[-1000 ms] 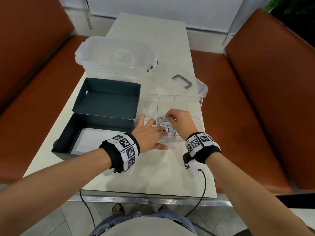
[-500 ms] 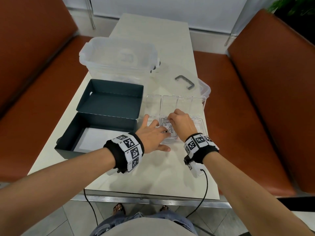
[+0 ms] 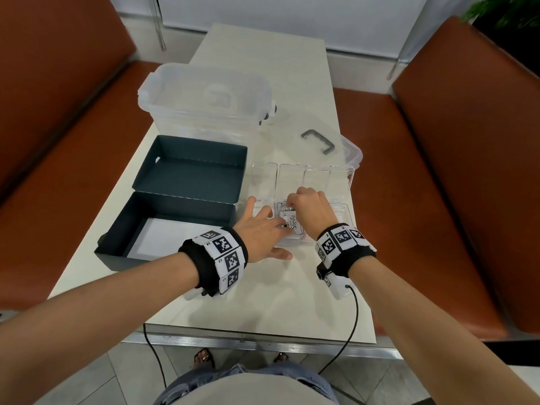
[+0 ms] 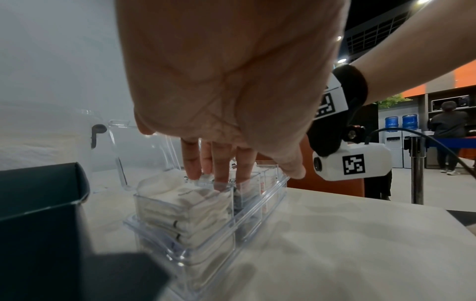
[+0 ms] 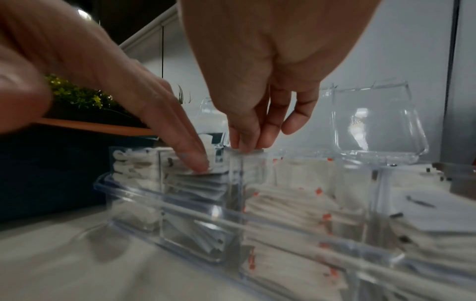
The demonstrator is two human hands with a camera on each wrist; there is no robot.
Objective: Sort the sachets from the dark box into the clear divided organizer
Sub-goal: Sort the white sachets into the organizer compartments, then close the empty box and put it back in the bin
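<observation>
Table (image 3: 292, 302): pale top, set between two orange-brown bench seats; all items below are borne on it
Dark box (image 3: 163, 229): seen at the left of the table with its hinged lid laid open toward the far side; only a white sheet (image 3: 166, 238) is seen on its floor, no sachets
Clear divided organizer (image 3: 344, 211): placed just right of the dark box, lid (image 3: 304, 179) raised at the back; a row of compartments is seen, each filled with stacked sachets
Stevia sachets (image 3: 292, 222): white with dark print, stacked in the second compartment from the left; the top one is reached by both hands
Red-marked sachets (image 5: 296, 205): white, stacked in the compartment next to the right
Left hand (image 3: 260, 232): fingers held straight and close together, fingertips (image 5: 198, 163) pressed flat on the top of the Stevia stack; thumb spread toward the table's near side
Right hand (image 3: 311, 213): fingers curled downward, thumb and fingertips (image 5: 244, 142) pinched on the far edge of a sachet at the divider wall
Wristbands (image 3: 225, 258): black with white coded squares, worn on both wrists; a cable is run from each
Storage tub (image 3: 204, 100): large, translucent, placed behind the dark box
Tub lid (image 3: 344, 147): clear, with a grey handle (image 3: 318, 140), laid behind the organizer
</observation>
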